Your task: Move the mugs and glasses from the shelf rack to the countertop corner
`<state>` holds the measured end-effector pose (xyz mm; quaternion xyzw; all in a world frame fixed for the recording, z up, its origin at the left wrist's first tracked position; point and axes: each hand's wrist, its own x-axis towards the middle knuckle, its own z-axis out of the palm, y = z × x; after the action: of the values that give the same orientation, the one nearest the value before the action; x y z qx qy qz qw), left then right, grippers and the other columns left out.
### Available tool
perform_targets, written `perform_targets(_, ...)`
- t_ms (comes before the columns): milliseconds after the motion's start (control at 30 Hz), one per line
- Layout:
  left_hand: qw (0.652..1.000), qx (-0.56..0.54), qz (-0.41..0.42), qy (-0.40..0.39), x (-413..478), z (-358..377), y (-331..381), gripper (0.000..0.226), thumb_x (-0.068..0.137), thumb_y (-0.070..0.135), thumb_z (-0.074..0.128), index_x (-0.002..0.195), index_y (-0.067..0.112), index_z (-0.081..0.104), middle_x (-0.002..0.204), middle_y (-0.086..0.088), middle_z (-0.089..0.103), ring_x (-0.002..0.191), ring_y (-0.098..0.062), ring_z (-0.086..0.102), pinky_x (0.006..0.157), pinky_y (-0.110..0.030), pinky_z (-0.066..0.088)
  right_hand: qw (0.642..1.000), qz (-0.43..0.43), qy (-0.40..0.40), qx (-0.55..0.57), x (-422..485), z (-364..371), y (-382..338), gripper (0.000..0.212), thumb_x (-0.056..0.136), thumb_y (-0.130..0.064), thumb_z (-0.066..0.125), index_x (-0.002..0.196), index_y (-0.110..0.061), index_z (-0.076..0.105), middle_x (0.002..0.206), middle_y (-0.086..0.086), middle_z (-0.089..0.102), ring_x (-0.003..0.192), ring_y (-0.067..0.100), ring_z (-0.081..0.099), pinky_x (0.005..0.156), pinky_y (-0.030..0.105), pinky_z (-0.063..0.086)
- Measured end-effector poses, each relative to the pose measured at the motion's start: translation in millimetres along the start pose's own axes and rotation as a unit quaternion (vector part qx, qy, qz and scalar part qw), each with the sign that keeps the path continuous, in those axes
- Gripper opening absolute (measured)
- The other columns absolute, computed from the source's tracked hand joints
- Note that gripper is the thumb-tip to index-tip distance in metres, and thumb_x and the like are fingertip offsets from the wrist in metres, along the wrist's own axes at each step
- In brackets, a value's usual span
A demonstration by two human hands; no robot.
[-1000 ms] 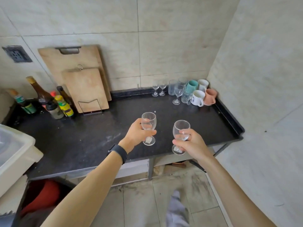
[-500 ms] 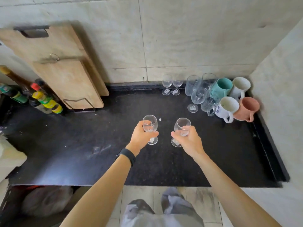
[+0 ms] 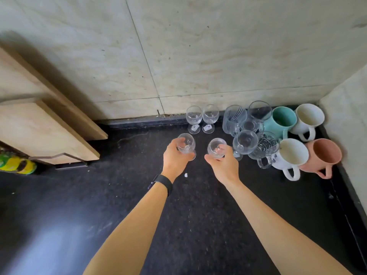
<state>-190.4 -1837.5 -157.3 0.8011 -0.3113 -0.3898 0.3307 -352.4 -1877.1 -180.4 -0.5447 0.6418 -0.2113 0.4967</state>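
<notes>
Above the speckled black stone countertop (image 3: 119, 195), the left hand (image 3: 175, 157) grips one small clear stemmed glass (image 3: 185, 144) by its bowl, and the right hand (image 3: 222, 165) grips a second stemmed glass (image 3: 216, 149). Beyond, in the corner, stand two matching glasses (image 3: 194, 119) by the wall, clustered clear glassware (image 3: 245, 142), and four smooth ceramic mugs (image 3: 280, 121): one teal, one pink, two white.

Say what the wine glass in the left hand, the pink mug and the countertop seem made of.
Wine glass in the left hand: clear glass, transparent, with bright glints. Pink mug: likely ceramic, matte, thick opaque wall. Countertop: probably polished stone, black, speckled, with a light reflection.
</notes>
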Motion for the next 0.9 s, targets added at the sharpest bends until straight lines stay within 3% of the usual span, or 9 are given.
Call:
perform_targets(100,0.999,0.032,0.02,-0.011,22,9,0,0.061,0.074,0.023,0.082,0.129,0.025,0.058,0.121,0.001,0.065,0.108,-0.019,0.063,0.091,-0.031,0.05,1.0,-0.007,0.009,0.007,24,7,-2,0.057,0.082,-0.028,0.079,0.13,-0.018,0.048,0.112,-0.006,0.062,0.097,0.016,0.065,0.083,0.028,0.044)
perform_targets(233,0.998,0.048,0.041,-0.017,40,18,1,0.053,0.074,0.024,0.082,0.122,0.028,0.06,0.114,0.003,0.067,0.103,-0.017,0.064,0.079,-0.02,0.045,0.999,0.004,0.02,0.031,47,14,-8,0.058,0.083,-0.024,0.078,0.131,-0.018,0.047,0.12,-0.001,0.062,0.106,0.018,0.064,0.094,0.036,0.05)
perform_targets(300,0.998,0.047,0.047,-0.016,47,22,2,0.054,0.074,0.024,0.082,0.123,0.027,0.061,0.115,0.003,0.067,0.103,-0.017,0.064,0.084,-0.026,0.048,0.999,0.006,0.024,0.04,54,17,-11,0.057,0.083,-0.022,0.077,0.131,-0.018,0.047,0.118,-0.003,0.062,0.107,0.018,0.063,0.097,0.038,0.05)
perform_targets(433,0.997,0.04,0.062,-0.018,57,26,7,0.053,0.074,0.022,0.082,0.124,0.026,0.062,0.115,0.003,0.067,0.104,-0.017,0.064,0.088,-0.03,0.05,0.997,0.018,0.034,0.062,62,21,-15,0.054,0.083,-0.021,0.076,0.127,-0.027,0.046,0.103,-0.02,0.055,0.103,0.015,0.061,0.085,0.03,0.044)
perform_targets(600,0.996,0.034,0.075,-0.016,61,32,10,0.046,0.074,0.022,0.081,0.117,0.029,0.065,0.109,0.005,0.069,0.105,-0.018,0.064,0.091,-0.038,0.053,0.996,0.025,0.033,0.076,66,22,-16,0.054,0.081,-0.021,0.076,0.125,-0.028,0.046,0.105,-0.018,0.054,0.103,0.014,0.06,0.086,0.03,0.043)
perform_targets(733,0.996,0.033,0.074,-0.026,65,31,7,0.049,0.075,0.023,0.081,0.12,0.028,0.064,0.112,0.004,0.068,0.105,-0.017,0.063,0.093,-0.038,0.054,0.997,0.028,0.024,0.074,68,22,-15,0.051,0.081,-0.022,0.076,0.119,-0.033,0.044,0.101,-0.026,0.051,0.101,0.012,0.06,0.085,0.03,0.042)
perform_targets(900,0.996,0.032,0.081,-0.032,67,32,7,0.051,0.076,0.024,0.081,0.123,0.028,0.063,0.115,0.004,0.065,0.104,-0.016,0.063,0.092,-0.035,0.053,0.995,0.026,0.016,0.09,70,24,-15,0.053,0.08,-0.023,0.077,0.119,-0.035,0.044,0.104,-0.025,0.054,0.098,0.006,0.06,0.084,0.028,0.042)
